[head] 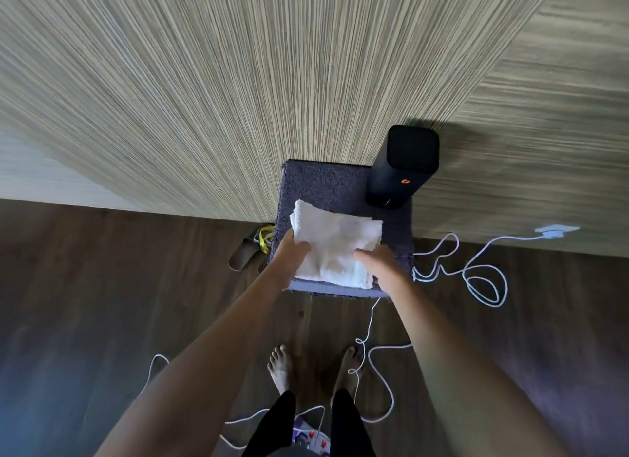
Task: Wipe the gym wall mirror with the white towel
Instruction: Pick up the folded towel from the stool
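The folded white towel (337, 249) lies on a dark grey carpeted stool (320, 181) against the striped wall. My left hand (291, 252) rests on the towel's left edge, fingers laid over it. On the towel's near right part lies my right hand (379, 264), fingers fairly straight. Neither hand visibly curls round the cloth. No mirror shows in this view.
A tall black device (405, 165) with an orange mark stands on the stool's far right corner. White cables (476, 276) loop over the dark wood floor to a wall socket (554, 232). Slippers (243, 252) sit left of the stool. My bare feet (282, 368) stand among the cables.
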{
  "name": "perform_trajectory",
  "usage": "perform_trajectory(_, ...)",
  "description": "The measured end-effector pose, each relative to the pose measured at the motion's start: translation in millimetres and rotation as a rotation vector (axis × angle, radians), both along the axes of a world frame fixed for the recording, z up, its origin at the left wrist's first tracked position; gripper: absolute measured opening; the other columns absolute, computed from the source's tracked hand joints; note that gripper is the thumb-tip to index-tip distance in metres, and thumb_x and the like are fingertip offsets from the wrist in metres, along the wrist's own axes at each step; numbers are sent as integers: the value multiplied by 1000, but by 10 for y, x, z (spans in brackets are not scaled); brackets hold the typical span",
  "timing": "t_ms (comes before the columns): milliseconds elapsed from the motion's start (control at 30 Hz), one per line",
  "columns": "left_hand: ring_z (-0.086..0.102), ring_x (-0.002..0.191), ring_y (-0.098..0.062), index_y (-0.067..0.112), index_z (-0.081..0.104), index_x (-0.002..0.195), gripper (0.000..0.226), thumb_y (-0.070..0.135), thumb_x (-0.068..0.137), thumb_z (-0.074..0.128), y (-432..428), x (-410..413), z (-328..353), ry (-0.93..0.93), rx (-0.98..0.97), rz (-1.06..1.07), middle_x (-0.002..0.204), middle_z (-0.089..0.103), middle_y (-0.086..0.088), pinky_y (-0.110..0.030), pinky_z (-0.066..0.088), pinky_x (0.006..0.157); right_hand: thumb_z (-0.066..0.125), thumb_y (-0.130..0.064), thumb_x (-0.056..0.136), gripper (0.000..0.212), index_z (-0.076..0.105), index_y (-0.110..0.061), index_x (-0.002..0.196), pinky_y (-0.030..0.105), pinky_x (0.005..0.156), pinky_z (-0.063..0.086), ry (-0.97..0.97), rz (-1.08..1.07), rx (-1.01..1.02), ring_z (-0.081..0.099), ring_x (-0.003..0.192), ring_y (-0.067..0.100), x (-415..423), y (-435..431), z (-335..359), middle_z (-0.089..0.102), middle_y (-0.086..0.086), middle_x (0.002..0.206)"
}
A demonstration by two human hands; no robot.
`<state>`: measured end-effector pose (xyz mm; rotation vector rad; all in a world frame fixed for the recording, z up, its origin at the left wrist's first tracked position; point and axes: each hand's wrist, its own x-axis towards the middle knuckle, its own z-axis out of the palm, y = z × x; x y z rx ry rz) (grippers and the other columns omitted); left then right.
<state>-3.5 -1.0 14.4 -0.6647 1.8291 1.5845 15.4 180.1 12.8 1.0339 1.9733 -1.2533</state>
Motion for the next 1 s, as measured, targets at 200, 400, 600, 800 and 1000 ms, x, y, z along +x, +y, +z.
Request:
perform_trajectory(200, 66, 92, -35, 7, 56, 128, 46, -6, 84, 62, -182, -48, 599, 118, 290, 91, 109, 67, -19, -46, 60, 75, 53, -11, 87, 19, 38, -13, 76, 28, 51, 17, 152, -222, -220, 20, 38, 12, -38, 112, 737, 23, -2, 48)
perform_trajectory(400, 70, 95, -30, 13, 62, 121, 23, 16, 100, 57, -278, -229, 1816, 453, 448, 145, 112, 70, -14, -44, 61, 69, 57, -7, 74, 20, 38, -11, 69, 26, 50, 22, 481, -211, -369, 30, 46, 13, -295, 1, 2021, 36, -4, 55)
perform_trajectory(600, 70, 100, -26, 8, 68, 118, 43, 37, 87, 67, -613, -189, 3191, 762, 366, 289, 112, 73, -11, -34, 61, 75, 66, -31, 94, 11, 68, -21, 98, 28, 74, 55, 871, 66, -454, 70, 88, 16, -505, -410, 3257, 74, -3, 94)
perform_trajectory(800, 70, 72, -12, 6, 72, 96, 24, 30, 90, 71, -1278, 270, 3853, 924, 302, 527, 82, 76, -2, -21, 56, 60, 60, -15, 99, 11, 68, -14, 106, 29, 79, 57, 1010, 240, -709, 73, 89, 13, -605, -1109, 3874, 77, -1, 99)
perform_trajectory(1000, 73, 78, -18, 10, 71, 105, 22, 28, 98, 60, -2075, 921, 3850, 920, 200, 770, 96, 77, -8, -26, 58, 62, 58, -16, 100, 13, 69, -11, 106, 27, 67, 58, 874, 474, -876, 73, 79, 14, -529, -2052, 3906, 77, -2, 87)
